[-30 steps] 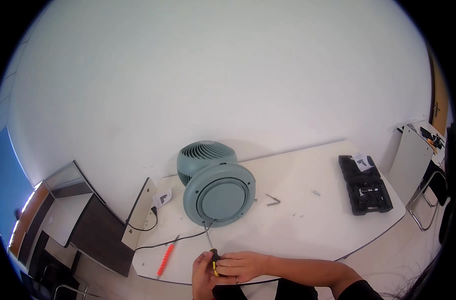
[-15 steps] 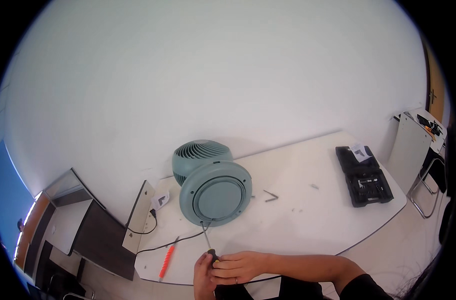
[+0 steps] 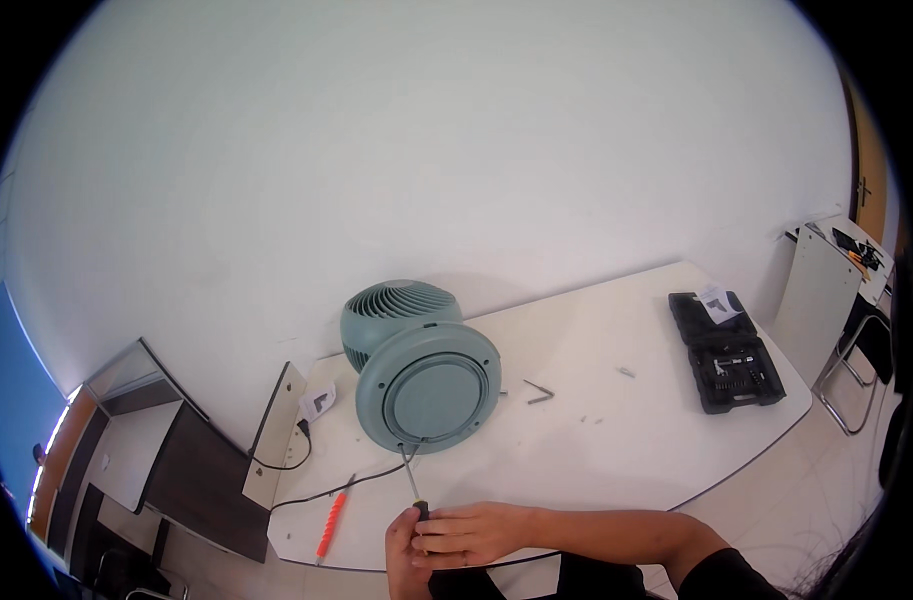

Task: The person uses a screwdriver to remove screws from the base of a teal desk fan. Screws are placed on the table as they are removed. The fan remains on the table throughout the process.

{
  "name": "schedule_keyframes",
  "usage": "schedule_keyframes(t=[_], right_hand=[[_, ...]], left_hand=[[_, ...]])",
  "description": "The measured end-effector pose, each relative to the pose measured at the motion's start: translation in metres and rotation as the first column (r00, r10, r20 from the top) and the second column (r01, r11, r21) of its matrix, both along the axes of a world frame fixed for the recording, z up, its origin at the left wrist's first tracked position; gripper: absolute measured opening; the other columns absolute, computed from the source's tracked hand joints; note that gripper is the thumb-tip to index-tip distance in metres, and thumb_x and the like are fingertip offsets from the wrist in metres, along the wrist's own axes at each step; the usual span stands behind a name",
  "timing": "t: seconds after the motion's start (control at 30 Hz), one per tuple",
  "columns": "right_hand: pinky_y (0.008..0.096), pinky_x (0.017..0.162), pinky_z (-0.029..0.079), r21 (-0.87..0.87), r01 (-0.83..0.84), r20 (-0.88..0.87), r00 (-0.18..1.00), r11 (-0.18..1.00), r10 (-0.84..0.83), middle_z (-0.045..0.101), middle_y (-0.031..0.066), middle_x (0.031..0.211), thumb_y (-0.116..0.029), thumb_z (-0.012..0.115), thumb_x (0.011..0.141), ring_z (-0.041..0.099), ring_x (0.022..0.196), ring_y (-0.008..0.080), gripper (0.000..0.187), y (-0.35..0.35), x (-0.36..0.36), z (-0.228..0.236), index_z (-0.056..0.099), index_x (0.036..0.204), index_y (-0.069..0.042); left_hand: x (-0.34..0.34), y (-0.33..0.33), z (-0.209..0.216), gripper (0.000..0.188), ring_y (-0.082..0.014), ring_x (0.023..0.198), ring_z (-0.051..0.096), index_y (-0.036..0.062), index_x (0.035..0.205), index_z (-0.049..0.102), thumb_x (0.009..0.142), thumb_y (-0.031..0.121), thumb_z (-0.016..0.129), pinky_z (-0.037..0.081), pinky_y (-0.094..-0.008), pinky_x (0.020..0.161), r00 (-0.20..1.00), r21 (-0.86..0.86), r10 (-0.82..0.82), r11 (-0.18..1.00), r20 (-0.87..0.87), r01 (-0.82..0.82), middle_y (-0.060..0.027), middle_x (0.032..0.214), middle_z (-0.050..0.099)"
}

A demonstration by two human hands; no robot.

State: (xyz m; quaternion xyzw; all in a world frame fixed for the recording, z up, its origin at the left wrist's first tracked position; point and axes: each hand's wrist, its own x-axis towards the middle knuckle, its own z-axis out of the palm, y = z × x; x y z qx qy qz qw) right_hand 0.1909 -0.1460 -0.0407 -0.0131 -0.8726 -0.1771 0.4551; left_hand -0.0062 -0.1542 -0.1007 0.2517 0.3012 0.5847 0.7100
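A green fan (image 3: 401,305) lies on its side, its round base (image 3: 436,400) turned toward me. Both my hands close round the dark handle of a screwdriver (image 3: 413,484). Its shaft reaches up to a hole at the base's lower edge; whether the tip sits in a screw is too small to see. My left hand (image 3: 404,553) wraps the handle from the left, partly covered by my right hand (image 3: 473,535), which lies across it from the right. A black power cord (image 3: 361,481) runs from the base to the left, behind the shaft.
On the white table (image 3: 576,470), an orange-handled screwdriver (image 3: 330,525) lies left of my hands. A folding hex key set (image 3: 539,392) and small loose parts (image 3: 590,420) lie right of the fan. A black tool case (image 3: 731,365) is open at the far right.
The view has shifted very slightly. My fingers have moved a little round the screwdriver handle, while the shaft stays at the same hole. The fan has not visibly moved on the table.
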Motion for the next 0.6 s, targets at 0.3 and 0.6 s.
schedule_keyframes(t=[0.3,0.6], right_hand=[[0.0371,0.102,0.052,0.022,0.033,-0.001,0.999,0.999,-0.033,0.060,0.0070,0.109,-0.009,0.058,0.094,0.062,0.103,0.0247,0.033,-0.001,-0.001,-0.011,0.068,0.125,-0.004],[0.0362,0.104,0.051,0.036,0.067,0.098,0.993,0.997,-0.070,0.062,0.0088,0.109,-0.006,0.058,0.092,0.062,0.101,0.0229,0.039,0.001,0.001,-0.015,0.065,0.129,-0.001]], left_hand=[[-0.006,0.001,-0.019,0.028,-0.0151,0.079,0.066,0.0002,0.108,0.065,0.103,0.027,0.060,0.053,-0.0263,0.069,0.995,-0.037,-0.034,0.999,0.091,0.037,-0.0073,0.093,0.069],[0.008,-0.003,-0.013,0.030,-0.0145,0.077,0.064,0.0014,0.105,0.065,0.105,0.030,0.059,0.052,-0.0269,0.067,0.999,0.071,-0.007,0.997,-0.050,0.011,-0.0044,0.090,0.067]])
